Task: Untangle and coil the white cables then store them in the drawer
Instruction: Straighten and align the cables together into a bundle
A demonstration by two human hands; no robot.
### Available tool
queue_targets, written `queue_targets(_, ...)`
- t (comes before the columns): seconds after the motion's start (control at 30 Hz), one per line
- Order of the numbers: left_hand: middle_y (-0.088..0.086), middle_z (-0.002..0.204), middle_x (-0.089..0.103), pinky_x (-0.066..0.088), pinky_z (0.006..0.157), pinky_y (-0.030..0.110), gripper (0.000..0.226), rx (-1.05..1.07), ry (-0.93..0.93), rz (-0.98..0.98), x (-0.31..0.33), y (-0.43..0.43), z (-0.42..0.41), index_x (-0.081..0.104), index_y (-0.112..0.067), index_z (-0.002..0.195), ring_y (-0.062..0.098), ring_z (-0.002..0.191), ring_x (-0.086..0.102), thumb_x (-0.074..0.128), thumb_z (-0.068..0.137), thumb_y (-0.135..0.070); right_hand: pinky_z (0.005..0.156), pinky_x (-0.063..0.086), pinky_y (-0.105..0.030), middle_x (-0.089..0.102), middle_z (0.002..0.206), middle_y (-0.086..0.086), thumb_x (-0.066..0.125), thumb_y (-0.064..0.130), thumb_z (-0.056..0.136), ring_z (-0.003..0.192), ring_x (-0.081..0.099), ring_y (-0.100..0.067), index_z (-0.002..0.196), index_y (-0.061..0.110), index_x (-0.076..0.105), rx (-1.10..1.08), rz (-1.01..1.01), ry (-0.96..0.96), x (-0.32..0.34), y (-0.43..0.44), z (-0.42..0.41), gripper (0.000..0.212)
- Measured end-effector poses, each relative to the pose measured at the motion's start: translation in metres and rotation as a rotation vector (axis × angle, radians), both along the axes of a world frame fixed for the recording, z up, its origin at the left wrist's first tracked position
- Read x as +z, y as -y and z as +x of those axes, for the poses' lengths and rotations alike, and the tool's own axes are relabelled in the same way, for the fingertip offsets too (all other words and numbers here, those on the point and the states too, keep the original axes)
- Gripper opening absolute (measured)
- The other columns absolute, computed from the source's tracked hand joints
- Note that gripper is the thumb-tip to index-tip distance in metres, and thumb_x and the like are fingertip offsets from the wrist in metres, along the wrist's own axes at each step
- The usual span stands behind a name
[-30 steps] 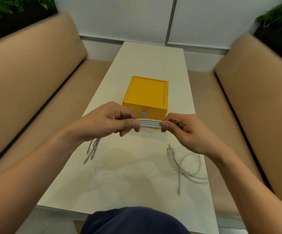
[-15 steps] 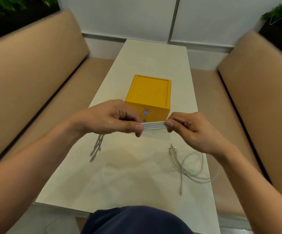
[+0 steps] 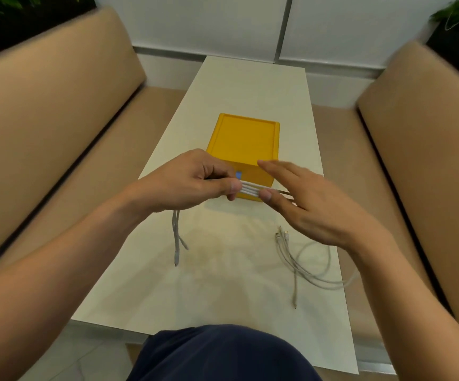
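Note:
A white cable folded into a flat bundle (image 3: 250,189) is stretched between my two hands, just in front of the yellow drawer box (image 3: 246,141). My left hand (image 3: 189,182) pinches the bundle's left end, and two loose cable ends (image 3: 177,237) hang below it. My right hand (image 3: 302,199) has its fingers spread, with only the thumb and a fingertip on the bundle's right end. The box's drawer is shut, with a small blue handle (image 3: 238,176). A second white cable (image 3: 305,259) lies loosely looped on the table at the right.
The long white table (image 3: 250,86) runs away from me between two tan benches (image 3: 44,119) (image 3: 421,138). A white wall stands at its far end, with dark plants in both upper corners. My dark-clad knee (image 3: 222,356) shows at the bottom edge.
My right hand has opened its fingers and loosened its pinch on the bundle's right end. The left hand keeps its grip, and the view has dipped slightly.

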State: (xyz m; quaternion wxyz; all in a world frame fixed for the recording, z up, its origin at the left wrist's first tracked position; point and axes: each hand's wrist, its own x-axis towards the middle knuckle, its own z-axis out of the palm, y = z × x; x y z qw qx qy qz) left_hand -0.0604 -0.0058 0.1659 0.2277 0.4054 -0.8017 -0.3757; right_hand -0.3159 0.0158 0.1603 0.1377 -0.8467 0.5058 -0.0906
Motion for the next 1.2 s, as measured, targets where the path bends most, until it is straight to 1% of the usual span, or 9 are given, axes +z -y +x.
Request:
queue_targets(0.07,-0.008,0.054,0.043,0.027,0.050,0.022,0.025,0.011,-0.017,0.008,0.001,-0.002,0.000,0.073,-0.026,0.077,0.008,0.052,0.034,0.062,0.098,-0.032,0.123,0.026,-0.043,0.045,0.157,0.011,0.029,0.060,0.106,0.142,0.041,-0.011,0.156,0.036,0.036,0.041,-0.049,0.062,0.004,-0.004,0.012,0.056)
queue_targets(0.13,-0.004,0.054,0.045,0.029,0.052,0.023,0.025,0.015,-0.032,0.015,0.002,-0.003,0.000,0.074,-0.021,0.078,0.010,0.054,0.037,0.063,0.099,-0.030,0.119,0.032,-0.040,0.068,0.126,0.013,0.032,0.051,0.109,0.116,0.058,-0.007,0.133,0.032,0.058,0.074,0.024,0.176,0.003,-0.007,0.021,0.040)
queue_targets(0.2,-0.001,0.056,0.056,0.033,0.053,0.021,0.025,0.015,-0.043,0.034,0.003,-0.006,0.000,0.075,-0.016,0.081,0.009,0.054,0.043,0.065,0.101,-0.027,0.089,0.051,-0.036,0.068,0.085,0.014,0.038,0.041,0.110,0.082,0.061,-0.006,0.100,0.030,0.062,0.072,0.081,0.272,0.002,-0.008,0.026,0.029)
queue_targets(0.23,0.000,0.057,0.061,0.035,0.053,0.019,0.023,0.018,-0.056,0.058,0.004,-0.007,0.000,0.075,-0.014,0.083,0.008,0.052,0.046,0.066,0.100,-0.026,0.074,0.049,-0.032,0.064,0.077,0.016,0.040,0.037,0.110,0.075,0.060,-0.007,0.092,0.031,0.060,0.070,0.101,0.325,0.001,-0.007,0.027,0.027)
queue_targets(0.47,0.014,0.084,0.078,0.061,0.072,0.035,0.023,0.005,-0.158,0.348,-0.012,-0.012,0.016,0.066,-0.007,0.096,0.030,0.073,0.076,0.069,0.088,-0.028,0.055,0.033,-0.022,0.049,0.064,0.016,0.047,0.034,0.107,0.059,0.042,-0.005,0.083,0.024,0.064,0.015,0.142,0.505,0.019,0.006,0.000,0.032)
queue_targets(0.67,0.007,0.065,0.068,0.046,0.051,0.023,0.020,0.068,-0.371,0.416,-0.020,-0.018,0.024,0.077,-0.019,0.081,0.015,0.044,0.053,0.065,0.086,-0.035,0.050,0.027,-0.020,0.040,0.061,0.003,0.052,0.037,0.105,0.053,0.033,-0.007,0.083,0.022,0.070,0.034,0.206,0.472,0.028,0.007,-0.009,0.032)
queue_targets(0.87,0.010,0.073,0.070,0.048,0.052,0.020,0.028,0.030,-0.352,0.508,-0.009,-0.019,0.031,0.076,-0.007,0.094,0.013,0.047,0.054,0.058,0.093,-0.029,0.054,0.027,-0.031,0.048,0.066,-0.019,0.058,0.043,0.098,0.059,0.036,-0.026,0.090,0.024,0.077,0.094,0.181,0.434,0.037,0.002,-0.008,0.028)
queue_targets(1.07,0.011,0.078,0.076,0.050,0.054,0.023,0.020,0.067,-0.125,0.391,-0.005,-0.015,0.034,0.072,-0.009,0.091,0.015,0.060,0.064,0.071,0.086,-0.028,0.048,0.027,-0.018,0.044,0.055,0.008,0.063,0.032,0.099,0.051,0.037,-0.009,0.081,0.022,0.071,0.092,0.138,0.379,0.030,0.004,-0.010,0.022)
queue_targets(1.2,-0.002,0.065,0.064,0.036,0.052,0.021,0.022,0.089,-0.100,0.205,-0.006,-0.019,0.032,0.070,-0.016,0.088,0.013,0.055,0.044,0.070,0.094,-0.037,0.049,0.028,-0.020,0.047,0.054,0.007,0.059,0.035,0.101,0.051,0.040,-0.011,0.080,0.024,0.068,0.058,0.073,0.310,0.021,0.006,-0.009,0.026)
